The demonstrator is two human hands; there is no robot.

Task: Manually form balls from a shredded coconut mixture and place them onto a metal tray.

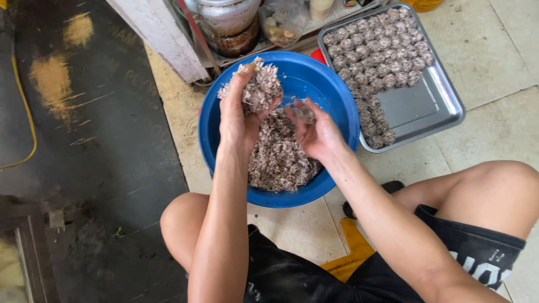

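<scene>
Clump of grey-pink minced mixture [259,85] cupped at eleven o'clock over blue basin [337,95]; smaller pinch [304,111] held centre; bulk heaped at six.

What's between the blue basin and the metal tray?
In the head view, almost nothing: the blue basin and metal tray nearly touch, with a small red object peeking out between them.

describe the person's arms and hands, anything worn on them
Both arms are bare from the top of the picture's view down: no sleeves, gloves, watch or rings show. The left hand and right hand carry bits of the shredded mix on their fingers.
</scene>
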